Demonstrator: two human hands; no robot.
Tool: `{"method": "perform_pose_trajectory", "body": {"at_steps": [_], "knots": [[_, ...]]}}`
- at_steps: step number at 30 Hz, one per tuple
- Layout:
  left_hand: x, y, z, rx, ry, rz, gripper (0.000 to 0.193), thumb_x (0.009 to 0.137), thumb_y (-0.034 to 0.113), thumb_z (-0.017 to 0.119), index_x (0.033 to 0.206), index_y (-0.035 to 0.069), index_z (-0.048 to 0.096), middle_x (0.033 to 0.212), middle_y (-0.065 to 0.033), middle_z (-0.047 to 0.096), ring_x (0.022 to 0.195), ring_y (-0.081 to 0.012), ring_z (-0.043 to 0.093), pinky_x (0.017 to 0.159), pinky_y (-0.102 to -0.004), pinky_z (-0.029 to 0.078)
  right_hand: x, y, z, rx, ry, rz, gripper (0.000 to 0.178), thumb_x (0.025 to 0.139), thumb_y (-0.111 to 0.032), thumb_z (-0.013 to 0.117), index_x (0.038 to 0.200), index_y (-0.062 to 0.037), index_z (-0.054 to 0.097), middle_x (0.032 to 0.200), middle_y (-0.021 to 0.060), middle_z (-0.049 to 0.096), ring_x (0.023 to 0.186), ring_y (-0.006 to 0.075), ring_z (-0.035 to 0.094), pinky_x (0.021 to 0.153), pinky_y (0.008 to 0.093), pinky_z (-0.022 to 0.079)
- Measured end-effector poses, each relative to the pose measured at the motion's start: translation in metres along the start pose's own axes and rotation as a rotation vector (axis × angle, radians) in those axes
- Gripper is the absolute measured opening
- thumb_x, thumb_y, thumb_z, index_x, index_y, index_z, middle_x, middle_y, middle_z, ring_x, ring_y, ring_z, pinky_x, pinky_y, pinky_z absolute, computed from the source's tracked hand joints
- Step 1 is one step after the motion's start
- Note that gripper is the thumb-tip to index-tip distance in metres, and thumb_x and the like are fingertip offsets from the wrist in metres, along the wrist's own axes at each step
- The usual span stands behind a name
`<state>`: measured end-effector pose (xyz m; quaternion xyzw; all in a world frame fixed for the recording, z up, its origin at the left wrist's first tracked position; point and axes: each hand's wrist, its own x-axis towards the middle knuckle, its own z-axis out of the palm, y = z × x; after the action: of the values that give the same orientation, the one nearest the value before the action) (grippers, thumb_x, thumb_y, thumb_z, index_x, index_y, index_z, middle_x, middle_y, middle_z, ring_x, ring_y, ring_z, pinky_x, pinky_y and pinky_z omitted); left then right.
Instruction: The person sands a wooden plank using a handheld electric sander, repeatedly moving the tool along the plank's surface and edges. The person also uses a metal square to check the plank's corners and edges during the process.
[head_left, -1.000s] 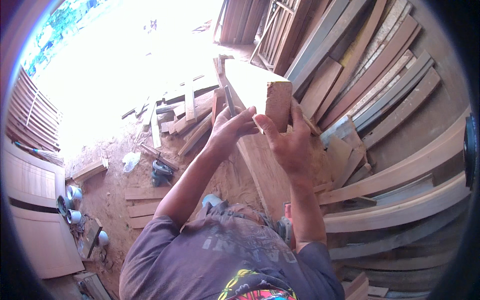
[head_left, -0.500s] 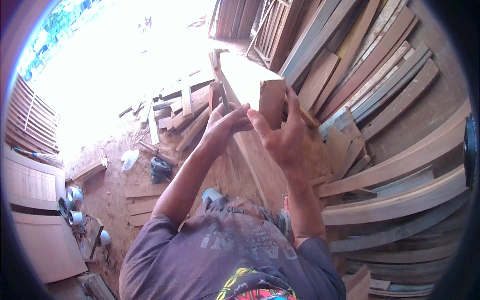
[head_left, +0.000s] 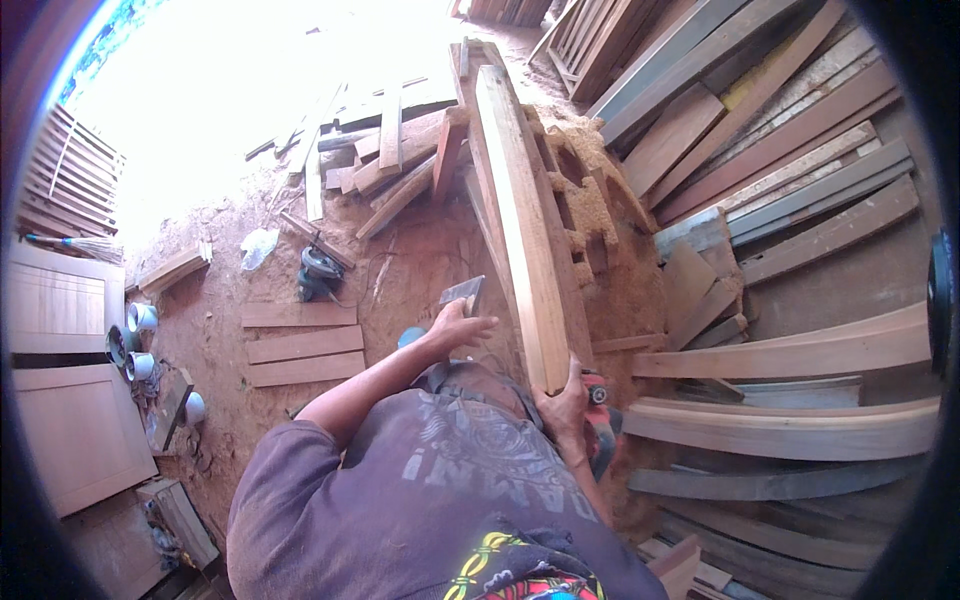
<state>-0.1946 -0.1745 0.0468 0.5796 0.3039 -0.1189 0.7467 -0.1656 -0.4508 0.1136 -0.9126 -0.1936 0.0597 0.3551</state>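
A long, squared timber beam (head_left: 525, 240) lies lengthwise on a wooden bench board (head_left: 565, 250), its near end close to my body. My right hand (head_left: 563, 408) is closed around that near end. To the left of the beam and apart from it, my left hand (head_left: 458, 330) grips a small flat grey rectangular piece (head_left: 464, 293), some fingers stretched toward the beam. What exactly the grey piece is cannot be made out. A red and black power tool (head_left: 602, 415) sits just right of my right hand, partly hidden by it.
Curved and straight boards (head_left: 790, 430) are stacked along the right. Offcuts (head_left: 400, 160) lie heaped beyond on the left. A dark green power tool (head_left: 320, 270) and flat boards (head_left: 305, 345) rest on the dirt floor. White pots (head_left: 140, 365) and door panels (head_left: 75, 430) stand far left.
The beam's near end has come down from its raised, tilted position. My left hand has left the beam and moved down with the grey piece; my right hand has come nearer my body.
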Motion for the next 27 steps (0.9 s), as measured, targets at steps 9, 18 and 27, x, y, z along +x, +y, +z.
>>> {"method": "perform_pose_trajectory", "body": {"at_steps": [9,18,27], "knots": [[0.067,0.024,0.024,-0.085,0.076,-0.035,0.048,0.099,0.033,0.082,0.128,-0.002,0.069,0.116,-0.0153,0.076,0.098,-0.0264,0.078,0.077,-0.0401,0.068,0.057,0.005,0.027,0.021,-0.093,0.05,0.092,0.084,-0.023,0.087,0.16,-0.0052,0.04,0.147,0.0304,0.06,0.136,0.0464,0.061,0.11,0.0537,0.051],[0.134,-0.004,0.038,-0.271,0.175,-0.16,0.079,0.099,0.065,0.073,0.146,0.003,0.058,0.139,-0.0157,0.065,0.132,-0.03,0.062,0.093,-0.0501,0.061,-0.058,0.018,-0.098,-0.364,0.03,0.251,0.054,0.099,-0.036,0.079,0.136,-0.0006,0.063,0.124,0.0225,0.068,0.11,0.0346,0.07,0.096,0.0461,0.058],[0.159,-0.04,0.042,-0.483,0.176,-0.151,0.074,0.095,0.068,0.077,0.122,0.0,0.067,0.109,-0.0091,0.066,0.094,-0.021,0.068,0.079,-0.0414,0.059,-0.078,-0.004,-0.117,0.647,-0.061,0.826,0.057,0.111,-0.055,0.059,0.117,0.0011,0.069,0.069,-0.001,0.053,0.058,0.0087,0.049,0.054,0.0271,0.042]]}}
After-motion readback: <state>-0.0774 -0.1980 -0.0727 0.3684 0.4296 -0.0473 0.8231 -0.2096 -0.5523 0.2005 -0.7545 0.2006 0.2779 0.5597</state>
